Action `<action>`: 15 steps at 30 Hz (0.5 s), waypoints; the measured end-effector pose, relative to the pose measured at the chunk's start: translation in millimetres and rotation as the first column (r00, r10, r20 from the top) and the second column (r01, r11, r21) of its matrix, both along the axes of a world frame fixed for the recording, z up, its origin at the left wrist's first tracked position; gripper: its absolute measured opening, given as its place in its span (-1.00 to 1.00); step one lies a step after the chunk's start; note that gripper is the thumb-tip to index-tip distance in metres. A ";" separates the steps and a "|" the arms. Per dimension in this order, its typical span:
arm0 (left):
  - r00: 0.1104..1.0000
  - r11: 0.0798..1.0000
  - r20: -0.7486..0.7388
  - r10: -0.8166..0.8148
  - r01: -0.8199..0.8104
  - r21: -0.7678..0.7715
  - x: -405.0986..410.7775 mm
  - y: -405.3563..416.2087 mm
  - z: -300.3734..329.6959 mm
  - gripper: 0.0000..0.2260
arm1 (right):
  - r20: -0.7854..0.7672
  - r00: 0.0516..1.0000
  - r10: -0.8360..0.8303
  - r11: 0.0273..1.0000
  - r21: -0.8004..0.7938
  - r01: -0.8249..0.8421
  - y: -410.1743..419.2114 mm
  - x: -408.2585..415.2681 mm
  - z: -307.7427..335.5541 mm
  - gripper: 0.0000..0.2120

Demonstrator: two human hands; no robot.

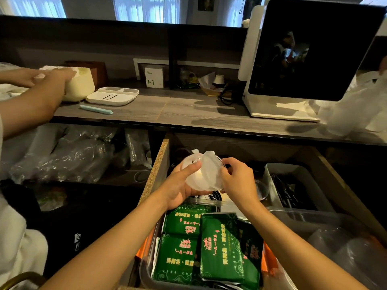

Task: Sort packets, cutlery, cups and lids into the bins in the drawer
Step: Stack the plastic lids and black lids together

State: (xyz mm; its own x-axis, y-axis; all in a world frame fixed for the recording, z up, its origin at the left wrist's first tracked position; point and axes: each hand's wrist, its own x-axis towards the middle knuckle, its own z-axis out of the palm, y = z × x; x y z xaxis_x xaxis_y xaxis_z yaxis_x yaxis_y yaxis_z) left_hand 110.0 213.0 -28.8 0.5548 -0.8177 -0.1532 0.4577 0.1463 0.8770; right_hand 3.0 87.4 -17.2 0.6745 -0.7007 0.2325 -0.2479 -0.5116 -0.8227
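Head view: both hands hold a bagged stack of translucent plastic lids (pixel 206 171) above the open wooden drawer (pixel 156 168).

Left hand (pixel 183 186) cups the stack from beneath, thumb pressed on top; right hand (pixel 237 178) pinches its right edge. Directly below, a clear plastic bin (pixel 146 266) contains green printed packets (pixel 222 248). A grey bin (pixel 270 183) of dark cutlery sits to the right.
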 end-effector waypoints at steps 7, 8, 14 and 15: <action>1.000 0.999 -0.012 0.022 -0.022 -0.032 1.9 1.5 -1.4 -0.64 | 0.125 0.992 0.032 0.982 0.181 -0.054 -8.6 -0.9 -1.6 -0.86; 0.999 0.999 -0.025 0.021 -0.021 -0.025 0.7 2.0 0.6 -0.61 | 0.166 0.986 0.011 0.971 0.235 -0.050 -9.1 -0.9 -0.7 -0.87; 0.995 1.000 -0.101 -0.002 0.001 -0.007 -0.4 2.4 6.5 -0.51 | 0.247 0.964 -0.100 0.980 0.190 0.053 -7.6 -3.3 3.2 -0.86; 0.993 1.000 -0.118 -0.018 0.017 -0.008 -0.1 2.8 6.6 -0.51 | 0.259 0.960 -0.109 0.984 0.166 0.067 -6.2 -3.4 5.4 -0.85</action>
